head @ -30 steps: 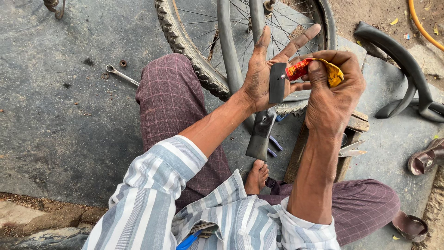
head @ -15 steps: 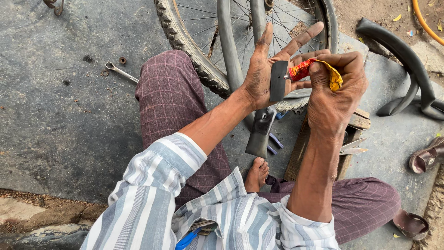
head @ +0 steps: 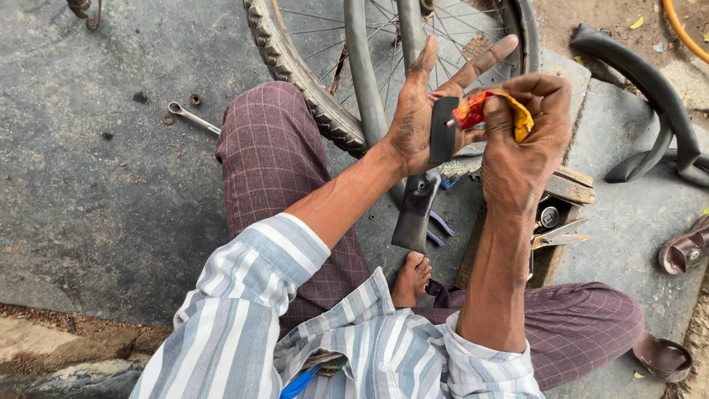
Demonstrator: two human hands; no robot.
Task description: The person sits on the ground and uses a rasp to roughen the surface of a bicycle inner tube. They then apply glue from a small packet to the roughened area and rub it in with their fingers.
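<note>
Striped blue-and-white shirt sleeves (head: pixel 244 310) fill the near edge at 6 o'clock, a blue-handled tool (head: pixel 299 384) poking out under the shirt hem. Just past that, maroon checked trousers (head: pixel 273 155) cover both legs, and a bare foot (head: pixel 411 277) sits between them at centre. At 4 o'clock from the foot, a wooden box (head: pixel 569 188) lies on the ground with scissors (head: pixel 557 235) resting on it. Mid-frame, the left hand (head: pixel 425 111) is held palm up, fingers spread wide and straight, thumb pinning a black strip of inner tube (head: pixel 443 129) against the palm; the strip's loose end hangs down toward the foot (head: pixel 413 214). The right hand (head: pixel 528 140) sits at 3 o'clock of the left, touching it, fingers curled tight around a crumpled red-and-yellow glue tube (head: pixel 487 111), nozzle touching the rubber strip. Behind both hands, at 12 o'clock, a bicycle wheel (head: pixel 295 66) with knobby tyre and spokes lies on the grey concrete ground (head: pixel 88 185). At 10 o'clock a small spanner (head: pixel 193 118) lies well apart from the hands, a nut (head: pixel 195 99) just beside it. At 2 o'clock a second black inner tube (head: pixel 650 89) curls on the ground. At 3 o'clock, frame edge, a brown sandal (head: pixel 683 251); another (head: pixel 665 356) at 4 o'clock near the right knee.
</note>
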